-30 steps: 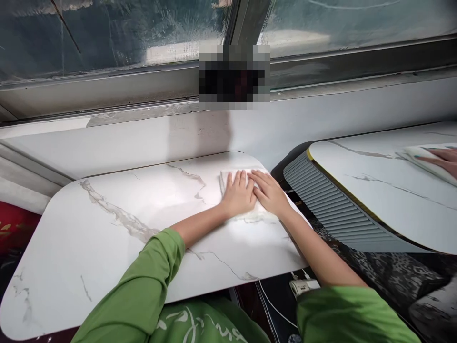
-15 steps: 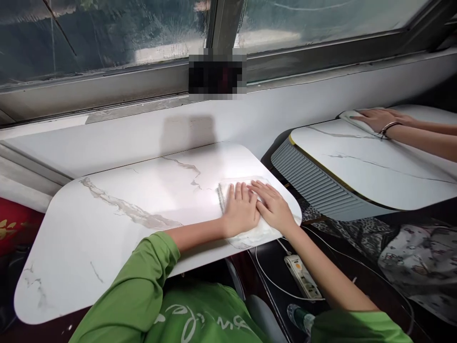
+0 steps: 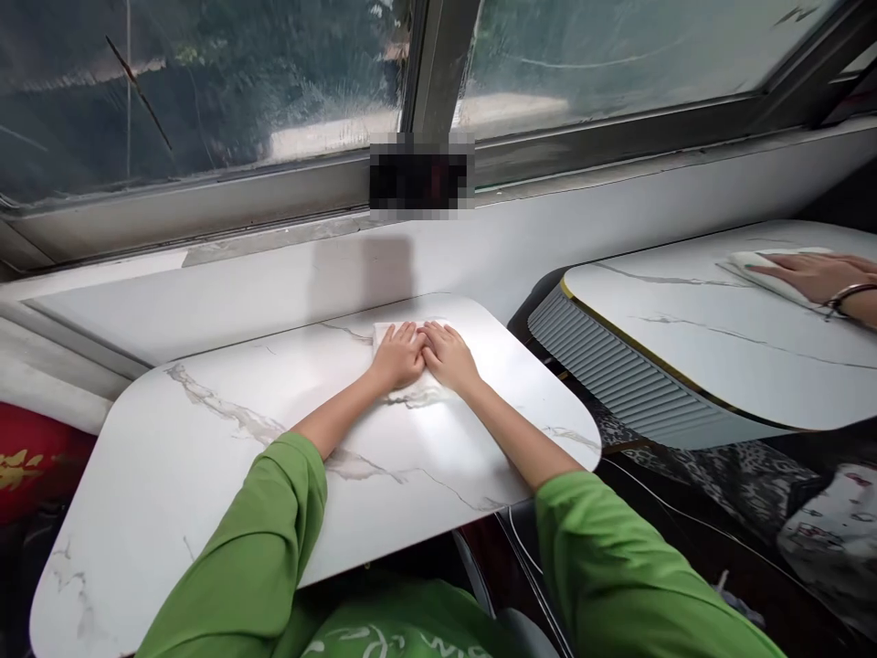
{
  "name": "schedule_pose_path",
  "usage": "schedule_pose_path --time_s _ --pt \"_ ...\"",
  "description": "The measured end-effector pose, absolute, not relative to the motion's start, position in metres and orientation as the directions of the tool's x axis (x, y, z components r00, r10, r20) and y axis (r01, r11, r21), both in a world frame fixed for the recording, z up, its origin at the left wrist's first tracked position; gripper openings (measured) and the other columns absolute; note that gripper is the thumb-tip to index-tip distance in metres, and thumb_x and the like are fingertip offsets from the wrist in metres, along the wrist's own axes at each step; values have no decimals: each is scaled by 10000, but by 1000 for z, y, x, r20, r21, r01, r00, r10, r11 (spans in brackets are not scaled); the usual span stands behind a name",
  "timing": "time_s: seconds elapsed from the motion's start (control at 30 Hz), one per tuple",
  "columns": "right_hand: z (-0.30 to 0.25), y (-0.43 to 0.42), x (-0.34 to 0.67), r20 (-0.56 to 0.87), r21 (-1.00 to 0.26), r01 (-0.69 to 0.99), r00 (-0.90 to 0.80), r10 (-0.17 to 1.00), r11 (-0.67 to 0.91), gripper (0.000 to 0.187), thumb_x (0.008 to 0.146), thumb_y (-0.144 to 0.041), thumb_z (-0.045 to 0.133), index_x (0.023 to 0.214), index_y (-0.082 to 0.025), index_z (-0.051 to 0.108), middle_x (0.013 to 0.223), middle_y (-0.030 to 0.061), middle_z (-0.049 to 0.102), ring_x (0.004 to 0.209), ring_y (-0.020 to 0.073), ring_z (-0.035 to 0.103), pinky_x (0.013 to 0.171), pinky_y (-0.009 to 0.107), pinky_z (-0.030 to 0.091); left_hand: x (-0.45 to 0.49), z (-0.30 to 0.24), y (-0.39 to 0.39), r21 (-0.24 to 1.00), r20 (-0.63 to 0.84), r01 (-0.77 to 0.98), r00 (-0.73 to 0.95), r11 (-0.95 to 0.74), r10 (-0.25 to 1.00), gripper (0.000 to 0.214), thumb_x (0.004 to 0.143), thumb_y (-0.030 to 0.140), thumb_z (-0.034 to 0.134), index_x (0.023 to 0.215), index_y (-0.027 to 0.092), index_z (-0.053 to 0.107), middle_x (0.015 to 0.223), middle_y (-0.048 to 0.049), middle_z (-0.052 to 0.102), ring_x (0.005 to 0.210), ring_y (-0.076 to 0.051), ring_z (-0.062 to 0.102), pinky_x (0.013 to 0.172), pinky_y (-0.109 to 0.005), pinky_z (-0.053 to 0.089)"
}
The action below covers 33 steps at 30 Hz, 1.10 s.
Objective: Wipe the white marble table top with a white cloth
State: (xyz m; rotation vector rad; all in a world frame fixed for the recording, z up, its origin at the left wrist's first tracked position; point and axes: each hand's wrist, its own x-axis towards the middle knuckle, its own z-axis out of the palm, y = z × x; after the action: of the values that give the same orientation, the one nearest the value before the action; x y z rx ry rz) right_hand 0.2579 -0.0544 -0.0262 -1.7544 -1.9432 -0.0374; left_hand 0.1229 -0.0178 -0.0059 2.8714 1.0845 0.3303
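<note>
A white cloth (image 3: 415, 391) lies on a white marble-patterned tabletop (image 3: 425, 512), near its far edge by the wall. My left hand (image 3: 399, 356) rests flat on the cloth with its fingers stretched away from me. Beside it, touching at the thumbs, my right hand (image 3: 449, 356) also presses down with fingers extended. Both palms cover most of the cloth, so only its edges show. Neither hand is wrapped around it.
To the right stands a second marble-patterned table (image 3: 740, 356) with a ribbed side. There, another person's hand (image 3: 815, 274) lies on a folded white cloth (image 3: 771, 274). A low white wall (image 3: 233, 306) and windows run behind. A cable (image 3: 658, 498) trails below.
My hands and the cloth have slid left and away from me, from the right end toward the far edge. The other person's hand and cloth have shifted right.
</note>
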Motion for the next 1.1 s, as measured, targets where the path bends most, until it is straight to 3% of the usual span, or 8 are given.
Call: schedule_pose_path --time_s 0.2,0.33,0.57,0.73,0.8,0.9,1.0,1.1 --pt "-13 9 242 393 -370 911 -26 919 184 422 814 -172 382 1173 -123 597 1251 111 620 1219 236 512 1103 400 327 114 -3 32 159 190 742 624 -651 758 463 949 225 333 1386 85 396 1478 -129 379 1384 -219 310 1162 -412 184" --pt "-17 -1 241 380 -406 891 -35 924 200 443 831 -175 369 1221 -133 575 1331 100 566 1293 228 452 1123 431 306 109 -5 15 150 199 768 593 -622 780 469 954 230 321 1394 77 384 1494 -140 345 1399 -234 282 1160 -446 175" --pt "-29 -127 227 391 -516 826 -7 921 225 457 883 -236 379 1312 -176 525 1403 92 497 1348 238 393 1138 514 261 82 -7 -96 94 214 668 710 -738 671 482 960 273 337 1395 72 386 1489 -172 340 1406 -264 261 1159 -480 161" --pt "-14 -216 211 244 -668 699 -118 963 255 459 941 -329 395 1391 -254 439 1468 57 412 1393 217 306 1147 533 241 42 -4 -182 79 198 609 766 -789 611 535 968 330 330 1408 25 349 1495 -231 288 1417 -338 187 1148 -533 141" --pt "-9 -230 206 208 -651 702 -200 957 288 472 950 -339 386 1418 -269 400 1489 49 375 1399 217 288 1146 532 249 29 -1 -196 99 170 603 773 -791 611 549 977 354 315 1422 34 325 1512 -220 251 1428 -329 146 1152 -529 137" --pt "-9 -225 197 236 -529 763 -289 928 372 515 953 -302 352 1464 -253 316 1510 54 330 1406 214 269 1156 517 240 21 3 -192 160 82 623 765 -766 639 555 984 385 296 1446 78 285 1539 -166 215 1439 -270 132 1166 -488 152" --pt "-17 -192 188 293 -413 824 -283 913 388 546 942 -252 306 1483 -183 272 1506 86 335 1410 220 257 1161 513 233 24 4 -161 213 29 680 713 -701 701 532 979 338 281 1451 93 272 1543 -132 228 1440 -229 151 1174 -470 145" --pt "-25 -133 182 312 -371 857 -248 917 358 543 920 -231 298 1448 -109 337 1481 122 378 1402 237 281 1162 501 234 29 3 -109 218 68 724 658 -655 750 521 957 275 293 1442 85 288 1536 -119 256 1435 -212 177 1181 -457 109"
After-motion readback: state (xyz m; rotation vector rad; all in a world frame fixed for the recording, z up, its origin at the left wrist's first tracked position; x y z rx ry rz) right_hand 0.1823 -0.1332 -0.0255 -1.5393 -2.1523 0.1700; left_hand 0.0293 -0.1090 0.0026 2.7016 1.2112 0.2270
